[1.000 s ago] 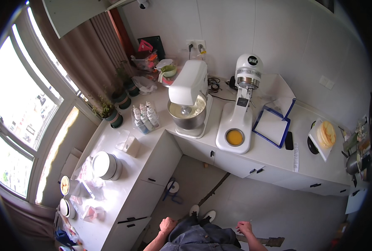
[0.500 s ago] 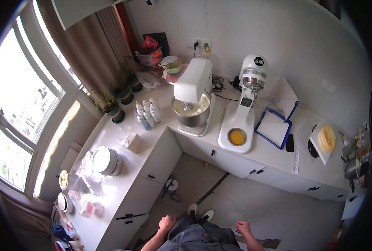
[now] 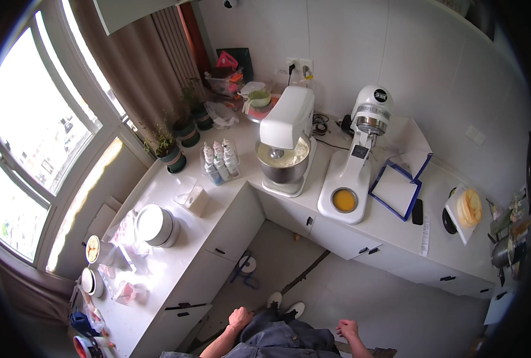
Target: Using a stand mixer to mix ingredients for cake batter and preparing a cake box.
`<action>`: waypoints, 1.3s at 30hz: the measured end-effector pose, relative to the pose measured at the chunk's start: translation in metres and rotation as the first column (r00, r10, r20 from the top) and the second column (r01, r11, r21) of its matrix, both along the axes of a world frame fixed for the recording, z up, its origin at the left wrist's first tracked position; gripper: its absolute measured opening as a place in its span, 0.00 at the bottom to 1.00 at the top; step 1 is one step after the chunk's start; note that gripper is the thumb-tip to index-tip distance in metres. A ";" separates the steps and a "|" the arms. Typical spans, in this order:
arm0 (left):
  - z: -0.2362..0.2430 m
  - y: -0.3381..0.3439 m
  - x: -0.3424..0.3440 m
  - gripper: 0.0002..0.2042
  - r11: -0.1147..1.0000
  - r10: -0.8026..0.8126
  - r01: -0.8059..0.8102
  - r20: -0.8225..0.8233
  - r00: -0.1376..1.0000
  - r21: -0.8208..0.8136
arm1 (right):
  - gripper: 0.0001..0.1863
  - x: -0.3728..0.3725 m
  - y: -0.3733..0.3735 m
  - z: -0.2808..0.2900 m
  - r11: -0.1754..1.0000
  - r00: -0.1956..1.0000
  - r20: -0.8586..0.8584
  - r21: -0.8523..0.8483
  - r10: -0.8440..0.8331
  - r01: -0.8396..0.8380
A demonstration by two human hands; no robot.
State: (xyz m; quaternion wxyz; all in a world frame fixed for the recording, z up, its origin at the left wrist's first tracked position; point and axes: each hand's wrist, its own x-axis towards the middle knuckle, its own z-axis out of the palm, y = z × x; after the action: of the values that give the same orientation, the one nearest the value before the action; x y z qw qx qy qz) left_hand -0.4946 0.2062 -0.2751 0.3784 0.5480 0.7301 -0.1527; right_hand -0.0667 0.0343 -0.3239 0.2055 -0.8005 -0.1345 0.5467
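Note:
My left hand (image 3: 239, 318) hangs at my left side, fingers curled in, touching nothing but perhaps my dark clothing. On my right, my right hand (image 3: 348, 328) is held away from the body with loosely bent fingers, and I see nothing in it. Both are low, well short of the counter. Ahead stands a white stand mixer (image 3: 287, 122) with its head down over a steel bowl (image 3: 285, 169) of pale creamy mixture. Beside it, a second white stand mixer (image 3: 361, 161) has its head raised, and a small round metal dish (image 3: 344, 200) of yellow-orange liquid rests on its base.
Squeeze bottles (image 3: 219, 160), a white box (image 3: 191, 200) and white round tins (image 3: 155, 224) stand on the left counter. A blue-edged clear frame (image 3: 395, 188), a phone (image 3: 417, 212) and a pale round cake (image 3: 469, 207) are on the right. A blue strap (image 3: 245, 275) lies on the floor.
My view has turned slightly, so the counter and mixers sit a little farther right and lower in the picture. My hands have stayed almost where they were.

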 end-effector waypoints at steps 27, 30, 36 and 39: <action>-0.005 -0.011 -0.003 0.20 0.998 -0.068 0.068 -0.010 0.998 0.013 | 0.12 -0.008 -0.039 -0.026 0.997 0.998 -0.017 0.035 -0.066 0.066; -0.001 -0.008 -0.001 0.20 0.998 -0.057 0.057 -0.011 0.998 0.001 | 0.12 -0.006 -0.044 -0.032 0.998 0.998 -0.017 0.028 -0.063 0.063; -0.003 -0.010 -0.007 0.18 0.998 -0.051 0.051 -0.009 0.999 0.042 | 0.10 -0.007 -0.045 -0.041 0.997 0.996 -0.031 0.008 -0.078 0.078; -0.002 -0.006 -0.010 0.18 0.997 -0.008 0.007 0.017 1.000 0.075 | 0.11 -0.003 -0.045 -0.056 1.000 0.999 -0.021 0.005 -0.028 0.028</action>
State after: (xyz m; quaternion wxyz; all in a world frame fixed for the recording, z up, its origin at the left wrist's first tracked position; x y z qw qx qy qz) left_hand -0.5042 0.2005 -0.2769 0.3634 0.5658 0.7300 -0.1220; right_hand -0.0697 -0.0108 -0.3795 0.2165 -0.7960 -0.1225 0.5518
